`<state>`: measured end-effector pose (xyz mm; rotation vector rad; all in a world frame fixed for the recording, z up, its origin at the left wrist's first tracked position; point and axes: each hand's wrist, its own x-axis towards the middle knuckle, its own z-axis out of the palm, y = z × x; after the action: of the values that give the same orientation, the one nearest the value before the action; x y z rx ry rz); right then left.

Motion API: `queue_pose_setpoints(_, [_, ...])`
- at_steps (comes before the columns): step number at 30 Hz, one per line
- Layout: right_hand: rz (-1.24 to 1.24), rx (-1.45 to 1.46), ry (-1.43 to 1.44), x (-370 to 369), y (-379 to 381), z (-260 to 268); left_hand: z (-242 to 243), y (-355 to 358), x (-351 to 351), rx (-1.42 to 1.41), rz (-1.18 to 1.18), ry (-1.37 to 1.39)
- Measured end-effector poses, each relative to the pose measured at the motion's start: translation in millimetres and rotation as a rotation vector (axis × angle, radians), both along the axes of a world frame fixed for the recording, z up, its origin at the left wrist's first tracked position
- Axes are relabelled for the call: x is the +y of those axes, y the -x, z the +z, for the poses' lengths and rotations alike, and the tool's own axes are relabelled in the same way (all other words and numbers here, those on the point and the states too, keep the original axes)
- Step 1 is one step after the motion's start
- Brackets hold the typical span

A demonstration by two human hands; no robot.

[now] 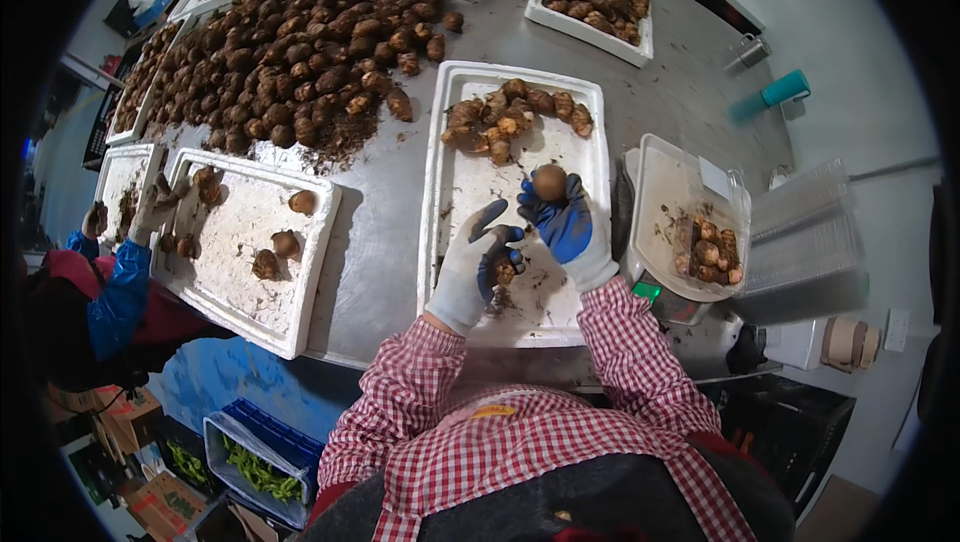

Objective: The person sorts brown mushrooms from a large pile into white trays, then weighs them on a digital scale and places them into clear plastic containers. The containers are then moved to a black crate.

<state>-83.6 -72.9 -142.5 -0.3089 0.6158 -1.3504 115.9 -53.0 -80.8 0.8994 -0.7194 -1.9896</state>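
Note:
Both my hands wear white work gloves with blue coated palms and fingers. My right hand [574, 234] holds a round brown taro corm [550, 182] on its fingertips, palm up. My left hand [476, 264] is just left of it, thumb and forefinger spread. Its lower fingers curl around a second, partly hidden taro corm [504, 270]. Both hands are over a white foam tray [431, 242], where several knobbly taro corms [510, 118] are grouped at the far end and loose soil dots the floor.
A large taro heap [300, 54] covers the table's left. Right of my tray, a clear plastic container [720, 204] of taro rests on a weighing scale [667, 305], beside stacked clear containers [802, 242]. At left, a co-worker's gloved hand [150, 212] is over another foam tray [319, 242].

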Motion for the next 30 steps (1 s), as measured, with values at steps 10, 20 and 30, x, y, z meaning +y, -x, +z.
queue_pose_setpoints(10, [-0.26, 1.366, 0.272, 52, -14, 54, -17, 29, 19, 0.363, -0.051, -0.088])
queue_pose_setpoints(20, [-0.106, 1.934, 0.144, -125, -28, 4, -7, -9, 36, 0.04, 0.199, -0.066])
queue_pose_setpoints(30, [0.015, -0.04, 0.023, 2, -4, 24, -21, -4, 39, -0.202, 0.179, 0.265])
